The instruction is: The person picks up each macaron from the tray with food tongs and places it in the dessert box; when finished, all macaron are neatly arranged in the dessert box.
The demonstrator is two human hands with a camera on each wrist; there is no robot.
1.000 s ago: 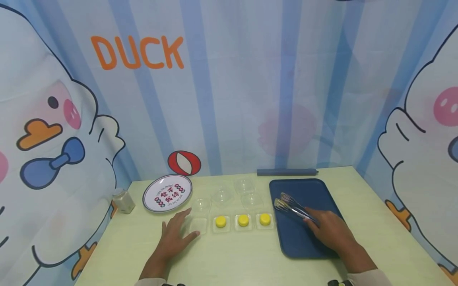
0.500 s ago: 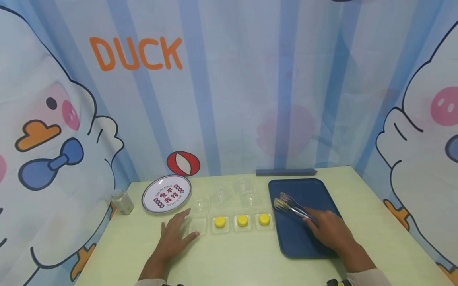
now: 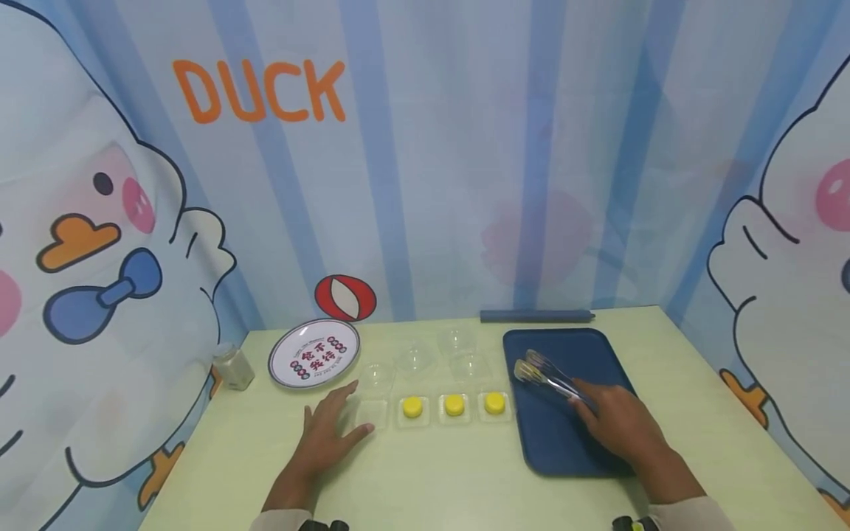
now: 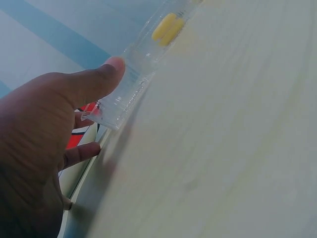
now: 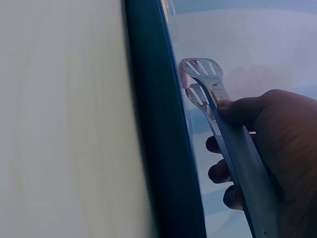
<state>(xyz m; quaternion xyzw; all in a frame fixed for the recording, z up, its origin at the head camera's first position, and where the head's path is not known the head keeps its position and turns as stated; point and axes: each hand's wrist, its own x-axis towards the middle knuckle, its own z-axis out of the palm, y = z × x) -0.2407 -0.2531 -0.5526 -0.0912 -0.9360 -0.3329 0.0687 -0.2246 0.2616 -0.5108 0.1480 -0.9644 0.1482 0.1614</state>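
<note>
My left hand (image 3: 327, 434) spreads its fingers and thumb around the left, unfilled clear plastic base (image 3: 372, 415); its thumb overlaps the plastic in the left wrist view. To the right of it stand three clear bases in a row, each with a yellow two-layered macaron (image 3: 412, 406) in it. In my right hand (image 3: 620, 420) are metal tongs (image 3: 554, 380), gripped by the handles with the thumb on top. Their slotted tips (image 5: 202, 69) stand slightly apart with nothing between them, over the dark blue tray (image 3: 564, 450).
Several clear domed lids (image 3: 415, 357) lie behind the row of bases. A white plate (image 3: 313, 354) with red print sits back left, beside a small pale shaker-like container (image 3: 233, 367). Along the table's back edge lies a dark blue bar (image 3: 536, 316), in front of a duck-print curtain.
</note>
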